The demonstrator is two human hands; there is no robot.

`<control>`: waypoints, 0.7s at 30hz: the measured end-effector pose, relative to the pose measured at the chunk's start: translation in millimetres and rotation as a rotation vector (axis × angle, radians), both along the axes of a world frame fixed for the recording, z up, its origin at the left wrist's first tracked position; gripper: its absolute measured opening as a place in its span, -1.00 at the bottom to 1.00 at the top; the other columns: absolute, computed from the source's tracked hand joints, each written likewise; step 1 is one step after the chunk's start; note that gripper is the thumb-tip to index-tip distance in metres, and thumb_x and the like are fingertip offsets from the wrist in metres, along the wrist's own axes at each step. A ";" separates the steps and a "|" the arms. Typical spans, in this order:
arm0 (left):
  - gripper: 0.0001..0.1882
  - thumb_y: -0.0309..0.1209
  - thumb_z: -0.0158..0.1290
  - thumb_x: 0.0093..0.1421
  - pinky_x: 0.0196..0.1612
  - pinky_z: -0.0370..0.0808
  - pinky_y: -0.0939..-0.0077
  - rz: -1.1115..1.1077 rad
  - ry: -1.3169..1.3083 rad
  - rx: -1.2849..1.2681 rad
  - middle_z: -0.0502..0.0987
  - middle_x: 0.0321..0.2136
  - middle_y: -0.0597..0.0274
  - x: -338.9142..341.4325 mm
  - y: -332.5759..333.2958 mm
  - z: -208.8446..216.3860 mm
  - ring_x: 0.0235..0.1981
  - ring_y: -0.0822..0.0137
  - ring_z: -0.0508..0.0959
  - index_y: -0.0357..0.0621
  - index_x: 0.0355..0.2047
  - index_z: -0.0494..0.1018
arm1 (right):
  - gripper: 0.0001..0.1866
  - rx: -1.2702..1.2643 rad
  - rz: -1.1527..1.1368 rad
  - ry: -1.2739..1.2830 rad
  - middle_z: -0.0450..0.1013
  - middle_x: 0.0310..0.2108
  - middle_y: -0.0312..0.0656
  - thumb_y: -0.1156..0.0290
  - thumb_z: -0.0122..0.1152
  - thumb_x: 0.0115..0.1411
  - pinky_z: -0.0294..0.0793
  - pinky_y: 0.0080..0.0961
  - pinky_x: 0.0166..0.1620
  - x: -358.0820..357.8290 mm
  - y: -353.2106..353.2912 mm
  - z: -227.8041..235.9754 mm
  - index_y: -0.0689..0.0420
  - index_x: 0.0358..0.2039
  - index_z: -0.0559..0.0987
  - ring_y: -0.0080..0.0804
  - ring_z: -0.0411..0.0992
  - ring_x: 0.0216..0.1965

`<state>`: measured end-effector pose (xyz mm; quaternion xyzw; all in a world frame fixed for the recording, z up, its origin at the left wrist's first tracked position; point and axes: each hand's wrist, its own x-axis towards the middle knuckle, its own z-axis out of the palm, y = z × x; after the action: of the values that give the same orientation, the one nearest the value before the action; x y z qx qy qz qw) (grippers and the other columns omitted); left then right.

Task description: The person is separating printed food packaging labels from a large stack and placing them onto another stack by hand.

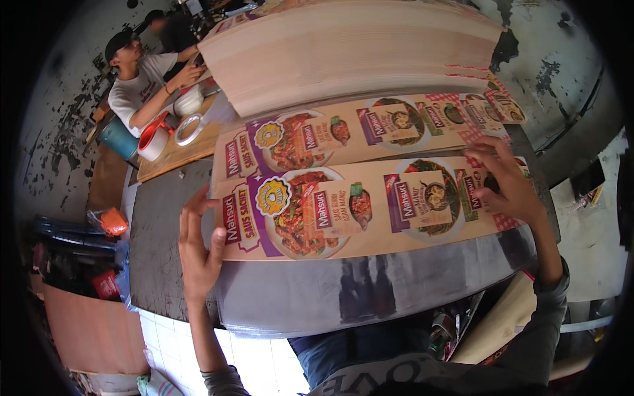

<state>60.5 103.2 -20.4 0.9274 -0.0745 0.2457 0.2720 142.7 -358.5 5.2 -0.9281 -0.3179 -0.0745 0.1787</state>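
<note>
Tan, long, food-printed strip [375, 210]

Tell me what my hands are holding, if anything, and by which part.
A hold cannot be told for certain: the left hand is at the left end of the nearer printed sheet, the right hand over its right end.

Left hand [198, 254] and right hand [507, 181]: both bare, as are the wrists and lower forearms. Right sleeve [536, 327]: dark grey cloth, creased and bunched toward the cuff. Left sleeve [226, 383]: similar dark grey, only its end visible. Shirt [422, 381]: greyish, with large block lettering across the front. Trousers [350, 356]: dark blue, partly hidden.
</note>
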 end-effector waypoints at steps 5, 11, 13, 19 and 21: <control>-0.32 0.13 -0.18 0.11 0.11 0.12 0.04 -0.167 0.143 0.208 0.12 0.14 -0.04 14.4 -13.6 7.0 0.14 -0.05 0.16 -0.26 -0.04 0.29 | -0.49 -0.053 -0.198 -0.065 0.17 0.03 -0.04 0.19 0.08 0.05 0.08 -0.28 0.10 -9.7 -40.3 -7.0 0.16 0.00 0.33 -0.07 0.17 0.06; -0.27 0.19 -0.16 0.06 0.17 0.00 -0.03 -0.189 0.198 0.209 0.11 0.14 -0.04 20.0 -18.0 -3.9 0.15 -0.05 0.14 -0.16 0.03 0.24 | -0.52 0.027 -0.276 -0.088 0.23 -0.02 -0.02 0.26 0.09 0.03 0.10 -0.28 0.08 -12.1 -46.2 -20.5 0.18 -0.03 0.37 -0.06 0.19 0.02; -0.26 0.19 -0.16 0.05 0.17 -0.01 -0.05 -0.164 0.198 0.255 0.12 0.13 -0.03 18.7 -18.3 2.0 0.15 -0.05 0.15 -0.15 0.04 0.23 | -0.53 0.019 -0.253 -0.135 0.24 -0.03 -0.02 0.28 0.10 0.02 0.12 -0.29 0.08 -10.7 -45.9 -20.0 0.19 -0.04 0.38 -0.06 0.20 0.01; -0.27 0.19 -0.20 0.07 0.17 -0.03 -0.07 -0.110 0.196 0.312 0.22 0.02 -0.02 26.6 -20.1 6.0 0.07 -0.03 0.23 -0.15 0.04 0.23 | -0.52 -0.005 -0.269 -0.126 0.25 -0.04 -0.03 0.37 0.17 -0.03 0.19 -0.33 0.03 -10.5 -32.7 -14.5 0.21 -0.06 0.38 -0.07 0.22 -0.02; -0.29 0.18 -0.23 0.10 0.15 -0.01 -0.04 -0.077 0.173 0.360 0.28 -0.04 -0.01 27.6 -20.4 5.5 0.03 0.00 0.27 -0.17 0.01 0.24 | -0.56 0.022 -0.338 -0.079 0.25 -0.05 -0.03 0.39 0.16 -0.02 0.20 -0.34 0.02 -15.6 -26.4 -13.1 0.22 -0.08 0.38 -0.07 0.23 -0.03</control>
<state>88.1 82.8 -14.9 0.9751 -0.1292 0.1374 0.1165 127.1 -384.9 -7.8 -0.9627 -0.1634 -0.1434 0.1613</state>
